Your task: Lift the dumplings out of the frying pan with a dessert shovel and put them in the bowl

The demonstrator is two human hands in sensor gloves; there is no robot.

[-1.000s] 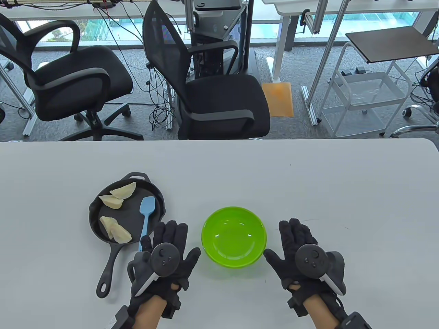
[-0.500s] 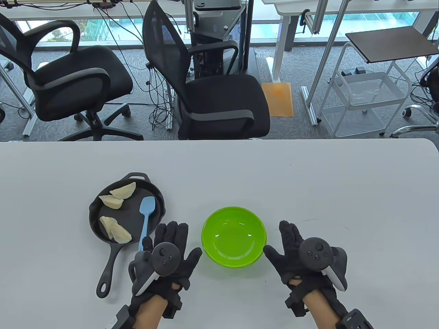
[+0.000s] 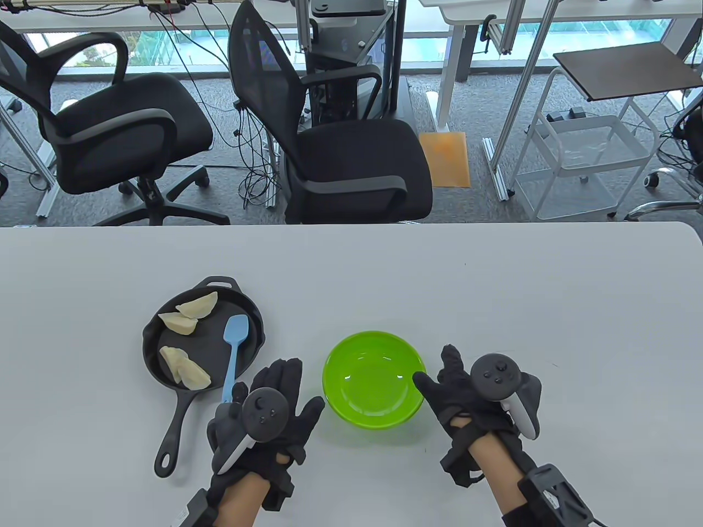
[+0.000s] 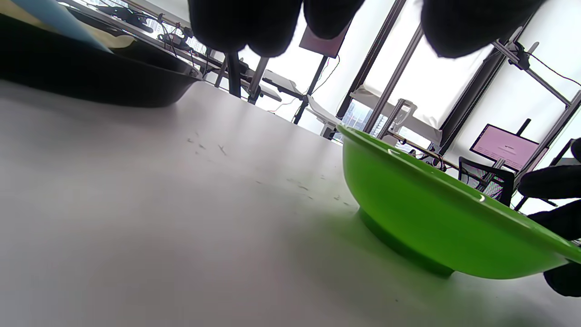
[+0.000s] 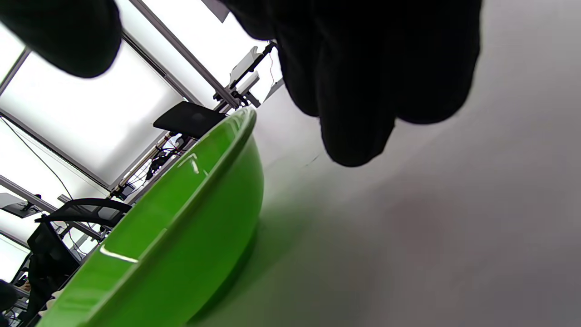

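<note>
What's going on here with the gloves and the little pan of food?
A person in black sensor gloves is about to move dumplings from a black frying pan into the empty green bowl. Nothing has been lifted: the blue dessert shovel lies in the pan, untouched. The left hand rests flat just below the shovel's handle, holding nothing. The right hand is open at the bowl's right edge, thumb at its rim.

A wide, pale grey table (image 3: 494, 285) with a rounded far corner carries everything. Directly on it stand two things, apart from each other — a black cast-iron frying pan (image 3: 165, 362) on the left, its long handle pointing toward the near edge, and a bright green round plastic bowl (image 3: 375, 379) to its right. The grey top shows a few faint dark scuffs near the bowl.
</note>
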